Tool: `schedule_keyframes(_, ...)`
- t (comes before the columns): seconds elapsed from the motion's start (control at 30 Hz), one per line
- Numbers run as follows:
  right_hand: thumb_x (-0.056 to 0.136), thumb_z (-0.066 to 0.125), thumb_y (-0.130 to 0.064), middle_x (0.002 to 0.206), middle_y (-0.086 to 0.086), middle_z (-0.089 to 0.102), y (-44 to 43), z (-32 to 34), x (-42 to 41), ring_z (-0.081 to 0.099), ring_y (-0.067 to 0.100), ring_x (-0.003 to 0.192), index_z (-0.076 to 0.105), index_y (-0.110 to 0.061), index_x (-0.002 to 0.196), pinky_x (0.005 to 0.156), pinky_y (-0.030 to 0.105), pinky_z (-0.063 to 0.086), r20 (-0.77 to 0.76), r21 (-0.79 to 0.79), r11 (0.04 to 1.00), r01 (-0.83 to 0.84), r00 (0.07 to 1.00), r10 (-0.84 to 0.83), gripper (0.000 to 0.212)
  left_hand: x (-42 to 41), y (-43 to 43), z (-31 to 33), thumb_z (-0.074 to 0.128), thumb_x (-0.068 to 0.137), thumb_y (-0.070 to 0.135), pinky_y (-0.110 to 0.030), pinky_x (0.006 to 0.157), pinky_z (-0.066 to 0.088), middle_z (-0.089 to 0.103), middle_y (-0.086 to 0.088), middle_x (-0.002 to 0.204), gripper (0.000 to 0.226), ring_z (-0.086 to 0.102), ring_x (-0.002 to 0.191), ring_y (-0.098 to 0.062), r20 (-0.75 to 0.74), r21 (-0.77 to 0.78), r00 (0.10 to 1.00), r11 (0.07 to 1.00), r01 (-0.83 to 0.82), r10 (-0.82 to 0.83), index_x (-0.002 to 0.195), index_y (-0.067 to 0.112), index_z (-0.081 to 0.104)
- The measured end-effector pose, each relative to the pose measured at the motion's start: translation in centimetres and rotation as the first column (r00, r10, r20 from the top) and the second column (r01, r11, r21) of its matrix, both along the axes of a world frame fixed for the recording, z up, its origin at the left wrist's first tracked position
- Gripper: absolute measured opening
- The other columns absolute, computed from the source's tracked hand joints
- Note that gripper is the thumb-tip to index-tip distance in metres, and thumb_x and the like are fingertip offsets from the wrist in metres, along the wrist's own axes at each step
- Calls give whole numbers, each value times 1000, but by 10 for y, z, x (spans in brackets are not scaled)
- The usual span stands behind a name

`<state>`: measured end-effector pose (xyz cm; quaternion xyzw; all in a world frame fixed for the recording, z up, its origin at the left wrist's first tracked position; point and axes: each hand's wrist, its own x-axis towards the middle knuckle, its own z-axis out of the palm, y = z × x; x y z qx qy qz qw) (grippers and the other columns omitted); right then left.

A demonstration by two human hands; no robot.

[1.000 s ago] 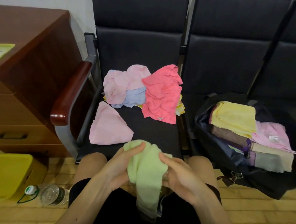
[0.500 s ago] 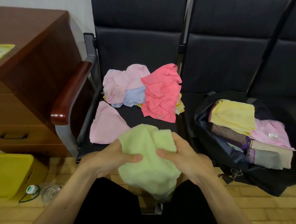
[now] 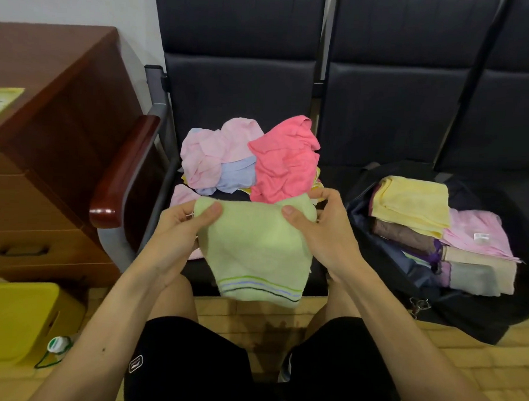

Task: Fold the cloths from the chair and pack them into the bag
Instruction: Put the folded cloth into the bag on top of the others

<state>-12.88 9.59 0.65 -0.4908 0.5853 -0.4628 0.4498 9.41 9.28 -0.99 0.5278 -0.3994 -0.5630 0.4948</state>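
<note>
Green cloth [image 3: 254,249] hanging between both hands, left hand [image 3: 179,226] pinching one top corner, right hand [image 3: 320,231] apparently the other

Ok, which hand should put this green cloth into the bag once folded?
Probably right: the right hand grips the green cloth on the side nearest the bag; the left hand holds its far corner.

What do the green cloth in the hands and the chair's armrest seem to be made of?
Green cloth: probably terry cotton or microfibre, matte; its surface looks fuzzy and it drapes softly.
Armrest: seemingly varnished wood, glossy; reddish-brown with a bright highlight at its front end.
</note>
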Motion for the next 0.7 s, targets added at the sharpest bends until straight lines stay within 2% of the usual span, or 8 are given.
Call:
schedule_keyframes(0.1, 79, 82, -25, 78, 15, 59, -5, 5, -6, 54, 25, 65, 55, -28, 117, 58, 35, 46, -76, -93, 993, -79, 995, 72, 46, 3, 1, 5, 62, 89, 27, -27, 77, 58, 76, -12, 100, 32, 71, 87, -15, -1, -80, 1000, 997, 12, -12, 107, 2, 72)
schedule_keyframes(0.17, 79, 82, -22, 72, 8, 58, -9, 7, -11, 53, 20, 63, 64, -30, 115, 59, 32, 43, -147, -127, 978, -163, 979, 144, 41, 4, 1, 7, 63, 84, 29, -31, 82, 58, 75, -16, 104, 38, 70, 92, -19, 0, -125, 1000, 992, 11, -11, 109, 2, 71)
schedule_keyframes(0.3, 80, 81, -16, 87, -7, 73, -12, 9, -20, 65, 1, 72, 66, -18, 126, 67, 13, 51, -296, -179, 957, -227, 941, 167, 48, 5, 0, 7, 63, 84, 27, -28, 80, 59, 73, -19, 104, 37, 69, 93, -24, -9, -210, 1000, 978, 1, -3, 107, -1, 71)
schedule_keyframes(0.4, 79, 77, -41, 97, 0, 76, -11, 8, -23, 68, 5, 80, 63, -26, 130, 76, 21, 55, -447, -213, 939, -270, 882, 153, 55, 4, -1, 5, 59, 87, 36, -28, 82, 57, 73, -20, 106, 44, 68, 97, -24, 27, -261, 1000, 965, 0, 7, 109, 0, 71)
schedule_keyframes(0.5, 81, 67, -55, 102, 9, 75, -9, 7, -26, 69, 13, 89, 59, -25, 135, 83, 27, 54, -532, -247, 923, -294, 837, 124, 62, 3, -2, 0, 61, 88, 33, -40, 91, 54, 72, -23, 107, 39, 67, 98, -28, 68, -322, 995, 945, -53, 79, 107, 1, 73)
schedule_keyframes(0.57, 87, 69, -43, 101, 3, 75, -8, 5, -27, 65, 11, 82, 57, -21, 137, 75, 25, 47, -613, -302, 910, -285, 789, 44, 56, 3, -2, -5, 64, 88, 24, -40, 93, 52, 75, -12, 103, 25, 66, 97, -23, 121, -383, 984, 921, -73, 129, 103, 6, 74)
schedule_keyframes(0.63, 87, 72, -35, 90, 5, 74, -6, 0, -27, 56, 12, 71, 59, -19, 135, 71, 27, 41, -659, -370, 894, -251, 750, -62, 52, 1, -3, -9, 63, 91, 13, -29, 89, 53, 75, 9, 94, 15, 64, 96, -13, 163, -431, 974, 899, -74, 158, 102, 12, 73)
schedule_keyframes(0.7, 86, 74, -30, 77, 7, 72, -4, -6, -26, 60, 20, 67, 65, -17, 129, 69, 31, 44, -666, -450, 869, -205, 726, -174, 46, -4, -2, -12, 63, 91, 5, -22, 83, 53, 73, 16, 90, 17, 63, 96, -10, 172, -469, 968, 880, -82, 182, 99, 16, 73)
